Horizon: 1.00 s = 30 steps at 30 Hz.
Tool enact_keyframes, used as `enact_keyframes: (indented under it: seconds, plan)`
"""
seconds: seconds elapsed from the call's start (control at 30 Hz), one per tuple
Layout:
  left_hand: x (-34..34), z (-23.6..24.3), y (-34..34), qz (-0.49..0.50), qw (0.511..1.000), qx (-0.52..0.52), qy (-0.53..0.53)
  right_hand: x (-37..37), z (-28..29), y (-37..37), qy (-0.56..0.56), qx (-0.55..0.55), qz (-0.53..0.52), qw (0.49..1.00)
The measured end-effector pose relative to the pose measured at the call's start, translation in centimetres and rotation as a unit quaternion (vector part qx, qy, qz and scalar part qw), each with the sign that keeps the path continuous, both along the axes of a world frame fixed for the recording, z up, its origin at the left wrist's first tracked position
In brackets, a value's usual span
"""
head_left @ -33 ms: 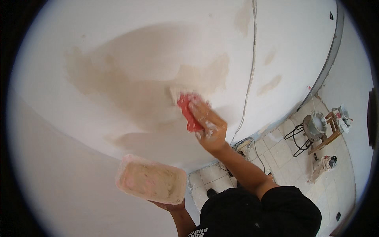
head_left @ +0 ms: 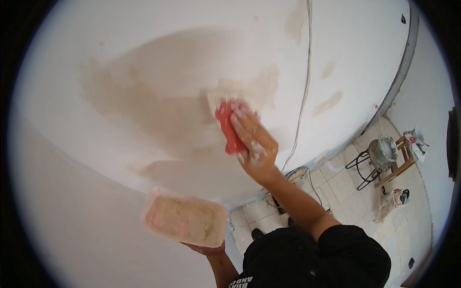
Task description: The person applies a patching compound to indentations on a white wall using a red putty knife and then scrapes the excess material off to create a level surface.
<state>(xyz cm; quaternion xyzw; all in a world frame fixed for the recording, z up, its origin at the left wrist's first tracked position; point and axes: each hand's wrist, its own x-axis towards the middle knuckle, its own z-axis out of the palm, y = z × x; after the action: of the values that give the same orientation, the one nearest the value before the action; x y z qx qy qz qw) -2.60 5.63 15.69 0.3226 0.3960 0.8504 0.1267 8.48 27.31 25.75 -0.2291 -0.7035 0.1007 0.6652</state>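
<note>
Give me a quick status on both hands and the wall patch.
Right hand gripping red trowel, pressed to wall. Left hand under putty tray, tray off the wall. Hanging cable just right of the trowel.

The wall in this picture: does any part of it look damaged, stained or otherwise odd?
Yes. The white wall carries wide beige patches around the right hand pressing a red trowel, darker than the paint. A loose cable hangs down it.

- White wall (head_left: 158, 53) carries broad beige damp-looking patches and a thin cable (head_left: 303, 96) running down it.
- Pale tiled floor (head_left: 345, 185) lies at lower right.
- A wooden stool (head_left: 401, 161) stands there, a bucket (head_left: 382, 151) beside it.
</note>
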Motion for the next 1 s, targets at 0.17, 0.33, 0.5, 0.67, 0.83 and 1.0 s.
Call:
enact_keyframes:
  seconds: [0.17, 0.33, 0.5, 0.67, 0.83, 1.0]
  plan:
    - [0.4, 0.4, 0.2, -0.064, 0.995, 0.049, -0.064, -1.8, -0.9, 5.3, -0.107, 0.184, -0.15, 0.965]
    - [-0.3, 0.0, -0.2, -0.085, 0.996, -0.011, -0.024, -1.2, -7.1, 3.5, -0.142, 0.144, -0.115, 0.973]
    - [-0.2, 1.4, -0.2, -0.087, 0.993, 0.046, -0.072, 2.2, -4.4, 0.6, -0.053, -0.042, 0.033, 0.997]
    - [-0.2, 0.2, -0.8, -0.044, 0.998, 0.001, -0.051, 4.0, 2.7, 3.9, 0.02, 0.003, -0.169, 0.985]
    - [0.4, 0.4, -0.5, -0.02, 0.997, 0.025, -0.071, 0.0, -3.1, 2.1, -0.029, -0.043, -0.064, 0.997]
    - [-0.2, 0.4, -0.3, -0.015, 1.0, 0.024, 0.0, -2.5, -8.2, -2.6, -0.149, -0.029, -0.017, 0.988]
